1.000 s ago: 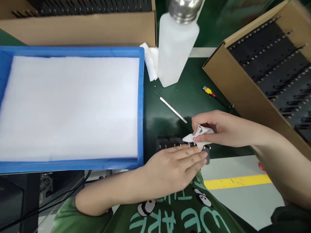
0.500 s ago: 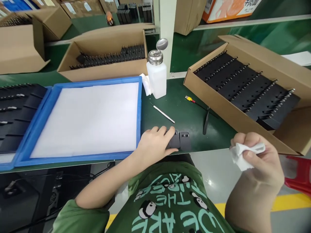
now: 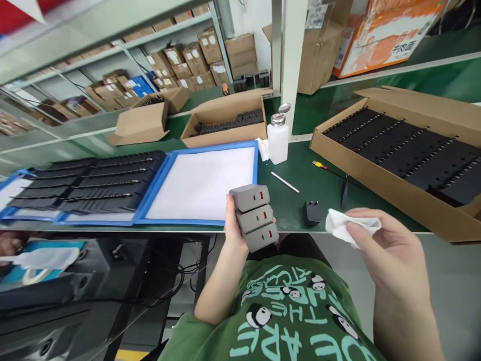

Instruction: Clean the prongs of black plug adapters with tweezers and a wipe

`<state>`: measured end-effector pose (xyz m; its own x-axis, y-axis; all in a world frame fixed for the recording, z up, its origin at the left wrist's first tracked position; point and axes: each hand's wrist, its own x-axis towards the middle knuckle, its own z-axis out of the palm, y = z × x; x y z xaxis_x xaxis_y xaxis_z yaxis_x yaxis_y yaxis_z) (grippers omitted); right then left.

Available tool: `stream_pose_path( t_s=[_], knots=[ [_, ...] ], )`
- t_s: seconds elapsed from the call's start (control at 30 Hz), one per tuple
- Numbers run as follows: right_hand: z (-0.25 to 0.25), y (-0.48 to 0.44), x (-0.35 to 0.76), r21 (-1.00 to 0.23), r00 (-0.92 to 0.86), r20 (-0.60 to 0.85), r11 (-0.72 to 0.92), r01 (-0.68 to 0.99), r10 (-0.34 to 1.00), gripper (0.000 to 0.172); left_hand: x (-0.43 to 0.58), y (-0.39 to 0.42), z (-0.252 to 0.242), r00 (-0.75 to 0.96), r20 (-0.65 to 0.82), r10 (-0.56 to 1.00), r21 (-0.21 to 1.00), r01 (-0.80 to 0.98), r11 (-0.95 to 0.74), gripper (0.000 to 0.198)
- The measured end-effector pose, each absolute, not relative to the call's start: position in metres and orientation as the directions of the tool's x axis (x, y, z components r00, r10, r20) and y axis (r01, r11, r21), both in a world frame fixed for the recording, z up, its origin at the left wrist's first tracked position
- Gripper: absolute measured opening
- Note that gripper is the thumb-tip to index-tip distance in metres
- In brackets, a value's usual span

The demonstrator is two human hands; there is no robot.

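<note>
My left hand (image 3: 233,228) is closed round three grey charger blocks (image 3: 257,218) in a row. Their port ends face up toward me, each with a dark slot and a red one. My right hand (image 3: 391,250) pinches a folded white wipe (image 3: 347,226) between thumb and fingers, at the bench's front edge. Between the hands a single dark charger (image 3: 312,212) stands on the green bench, prongs up. Beyond it lie a thin white pen-like tool (image 3: 284,181), black tweezers (image 3: 344,192) and a short cable with a yellow plug (image 3: 318,164).
A white pump bottle (image 3: 278,143) stands behind the tool. At the right sits a carton (image 3: 370,180) filled with rows of dark chargers. A blue-framed white tray (image 3: 203,175) lies left, beside trays of black chargers (image 3: 108,183). Another person's hand (image 3: 10,245) shows at far left.
My left hand has lifted three chargers off the bench and tipped their port ends into view; one stays behind. My right hand has moved left with the wipe. The camera view has tilted up.
</note>
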<state>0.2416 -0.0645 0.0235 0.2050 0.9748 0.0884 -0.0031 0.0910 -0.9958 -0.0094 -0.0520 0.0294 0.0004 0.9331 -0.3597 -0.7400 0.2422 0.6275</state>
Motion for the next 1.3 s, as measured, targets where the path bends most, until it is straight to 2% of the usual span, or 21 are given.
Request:
stream_pose_path(
  t_s=[0.07, 0.13, 0.17, 0.23, 0.27, 0.3, 0.43, 0.53, 0.57, 0.67, 0.8, 0.87, 0.93, 1.03, 1.1, 1.17, 1.23, 1.3],
  knots=[
    [0.043, -0.069, 0.215, -0.923, 0.227, 0.379, 0.349, 0.163, 0.897, 0.012, -0.012, -0.062, 0.033, 0.049, -0.359, 0.932, 0.536, -0.807, 0.249, 0.076],
    [0.066, -0.069, 0.186, -0.709, 0.175, 0.693, 0.618, 0.341, 0.699, 0.025, -0.015, -0.068, 0.035, 0.054, -0.340, 0.939, 0.520, -0.821, 0.235, 0.073],
    [0.076, -0.067, 0.171, -0.564, 0.060, 0.803, 0.724, 0.397, 0.592, 0.030, -0.016, -0.071, 0.035, 0.046, -0.329, 0.943, 0.521, -0.824, 0.222, 0.070],
    [0.091, -0.057, 0.142, -0.285, -0.239, 0.887, 0.876, 0.388, 0.395, 0.030, -0.020, -0.074, 0.034, 0.025, -0.307, 0.952, 0.520, -0.833, 0.190, 0.064],
    [0.096, -0.051, 0.131, -0.194, -0.361, 0.874, 0.916, 0.351, 0.324, 0.029, -0.023, -0.075, 0.033, 0.022, -0.297, 0.954, 0.517, -0.837, 0.180, 0.063],
    [0.099, -0.044, 0.122, -0.141, -0.385, 0.879, 0.924, 0.355, 0.282, 0.029, -0.026, -0.076, 0.032, 0.024, -0.291, 0.957, 0.512, -0.840, 0.177, 0.063],
    [0.100, -0.031, 0.103, -0.244, -0.217, 0.896, 0.837, 0.490, 0.387, 0.025, -0.043, -0.073, 0.035, 0.051, -0.295, 0.954, 0.487, -0.851, 0.196, 0.071],
    [0.099, -0.034, 0.090, -0.146, -0.478, 0.832, 0.942, 0.302, 0.282, 0.032, -0.058, -0.066, 0.038, -0.004, -0.309, 0.951, 0.459, -0.877, 0.145, 0.064],
    [0.100, -0.034, 0.085, -0.131, -0.503, 0.826, 0.953, 0.272, 0.257, 0.036, -0.063, -0.063, 0.039, -0.016, -0.316, 0.949, 0.453, -0.881, 0.136, 0.063],
    [0.098, -0.031, 0.068, -0.194, -0.436, 0.843, 0.935, 0.298, 0.314, 0.043, -0.077, -0.054, 0.040, -0.019, -0.341, 0.940, 0.451, -0.881, 0.145, 0.065],
    [0.079, -0.019, 0.063, -0.215, -0.550, 0.792, 0.964, 0.156, 0.265, 0.031, -0.092, -0.045, 0.039, -0.027, -0.371, 0.928, 0.453, -0.878, 0.156, 0.062],
    [0.061, -0.008, 0.074, -0.297, -0.493, 0.766, 0.907, 0.299, 0.413, 0.036, -0.097, -0.044, 0.037, -0.009, -0.375, 0.927, 0.465, -0.867, 0.180, 0.062],
    [0.042, 0.005, 0.090, -0.384, -0.382, 0.717, 0.788, 0.481, 0.582, 0.041, -0.101, -0.044, 0.034, -0.042, -0.378, 0.925, 0.530, -0.829, 0.179, 0.065],
    [0.018, 0.022, 0.109, -0.429, -0.330, 0.582, 0.626, 0.651, 0.743, 0.039, -0.105, -0.042, 0.032, -0.216, -0.371, 0.903, 0.744, -0.651, 0.150, 0.063],
    [0.014, 0.027, 0.115, -0.431, -0.309, 0.503, 0.544, 0.720, 0.807, 0.042, -0.105, -0.037, 0.031, -0.295, -0.278, 0.914, 0.896, -0.422, 0.137, 0.058],
    [0.023, 0.023, 0.118, -0.429, -0.297, 0.472, 0.511, 0.745, 0.830, 0.046, -0.104, -0.028, 0.030, -0.263, -0.152, 0.953, 0.981, -0.156, 0.113, 0.056],
    [0.039, 0.009, 0.117, -0.431, -0.406, 0.442, 0.586, 0.686, 0.800, 0.061, -0.099, -0.016, 0.026, -0.190, -0.104, 0.976, 0.991, 0.064, 0.119, 0.057],
    [0.053, -0.010, 0.113, -0.400, -0.556, 0.379, 0.672, 0.623, 0.740, 0.094, -0.091, -0.003, 0.019, -0.147, -0.109, 0.983, 0.972, 0.193, 0.136, 0.059]
  ],
)
